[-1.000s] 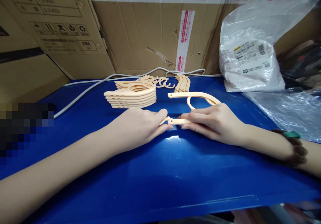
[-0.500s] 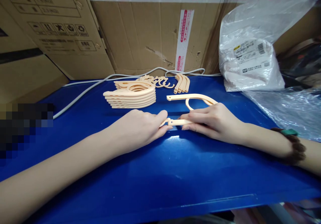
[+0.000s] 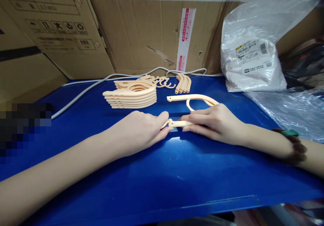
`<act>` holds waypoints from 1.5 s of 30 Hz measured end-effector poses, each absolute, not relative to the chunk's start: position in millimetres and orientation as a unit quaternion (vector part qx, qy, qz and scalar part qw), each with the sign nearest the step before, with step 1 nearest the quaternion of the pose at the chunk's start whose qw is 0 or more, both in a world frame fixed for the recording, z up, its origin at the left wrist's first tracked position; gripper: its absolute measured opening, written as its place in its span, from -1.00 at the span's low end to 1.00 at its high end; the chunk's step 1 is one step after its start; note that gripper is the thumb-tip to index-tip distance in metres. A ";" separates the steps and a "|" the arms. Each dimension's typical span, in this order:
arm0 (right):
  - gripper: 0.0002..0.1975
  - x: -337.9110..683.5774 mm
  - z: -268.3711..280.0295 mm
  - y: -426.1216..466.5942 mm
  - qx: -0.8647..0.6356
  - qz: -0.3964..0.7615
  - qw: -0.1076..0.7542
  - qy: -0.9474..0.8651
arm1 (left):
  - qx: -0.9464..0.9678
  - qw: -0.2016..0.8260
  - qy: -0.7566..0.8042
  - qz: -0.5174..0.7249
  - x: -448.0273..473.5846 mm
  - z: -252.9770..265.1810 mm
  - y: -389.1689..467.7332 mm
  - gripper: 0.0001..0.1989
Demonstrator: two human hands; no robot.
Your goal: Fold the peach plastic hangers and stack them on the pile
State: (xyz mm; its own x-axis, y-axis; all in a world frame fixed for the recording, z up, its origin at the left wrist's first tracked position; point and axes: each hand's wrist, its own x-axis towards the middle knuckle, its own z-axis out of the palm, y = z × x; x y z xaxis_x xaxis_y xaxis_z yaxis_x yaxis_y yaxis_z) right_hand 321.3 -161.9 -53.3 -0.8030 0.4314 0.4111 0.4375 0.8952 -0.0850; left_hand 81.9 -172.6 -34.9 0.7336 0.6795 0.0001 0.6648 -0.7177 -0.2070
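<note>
My left hand [image 3: 144,128] is closed in a pinch on the curved end of a small cream plastic hanger hook [image 3: 165,123], mostly covered by my fingers. Opposite it, my right hand [image 3: 219,123] grips a cream hanger arm [image 3: 179,123] between thumb and fingers. The arm's holed end meets the hook; whether the two are joined I cannot tell. Just behind my right hand extends another cream hanger piece [image 3: 191,97], with a holed tip and a loop under it. Whether that hand also holds it is hidden.
On the blue table [image 3: 152,185] behind my hands are stacked cream hanger pieces [image 3: 130,97], several loose hooks [image 3: 162,81] and short curved arms [image 3: 183,83]. A white cable [image 3: 83,99] runs along the back, before cardboard boxes [image 3: 141,36]. A plastic bag [image 3: 253,60] stands back right.
</note>
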 end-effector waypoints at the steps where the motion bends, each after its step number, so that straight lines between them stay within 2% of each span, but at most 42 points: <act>1: -0.72 321.3 -53.2 -161.7 -0.227 -0.010 0.215 -0.950 | -0.926 0.109 -0.360 0.040 81.9 -34.9 -172.7 -0.76; 11: -0.69 321.9 -53.9 -159.3 -0.226 0.004 0.205 -0.952 | -0.931 0.226 -0.284 -0.033 74.9 -44.7 -169.9 -0.77; 18: -0.70 320.6 -53.3 -158.7 -0.240 0.072 0.182 -0.951 | -0.925 0.279 -0.251 -0.066 72.7 -46.9 -170.5 -0.75; 24: -0.72 319.8 -49.9 -157.6 -0.258 0.181 0.164 -0.935 | -0.910 0.330 -0.241 -0.070 74.9 -45.6 -175.3 -0.70; 28: -0.71 319.1 -49.0 -157.6 -0.260 0.198 0.166 -0.930 | -0.901 0.357 -0.239 -0.067 76.7 -44.2 -179.0 -0.71; 33: -0.73 319.8 -51.4 -158.0 -0.246 0.115 0.176 -0.946 | -0.913 0.310 -0.243 -0.101 76.4 -44.8 -177.1 -0.71; 38: -0.71 321.4 -53.9 -159.2 -0.231 0.019 0.186 -0.955 | -0.940 0.175 -0.267 -0.119 74.0 -44.2 -171.9 -0.72; 41: -0.71 321.3 -53.7 -160.7 -0.226 -0.003 0.192 -0.955 | -0.946 0.123 -0.275 -0.121 72.0 -43.8 -170.7 -0.75; 45: -0.72 320.7 -53.2 -161.7 -0.222 -0.014 0.193 -0.956 | -0.947 0.108 -0.273 -0.129 71.0 -43.9 -171.2 -0.76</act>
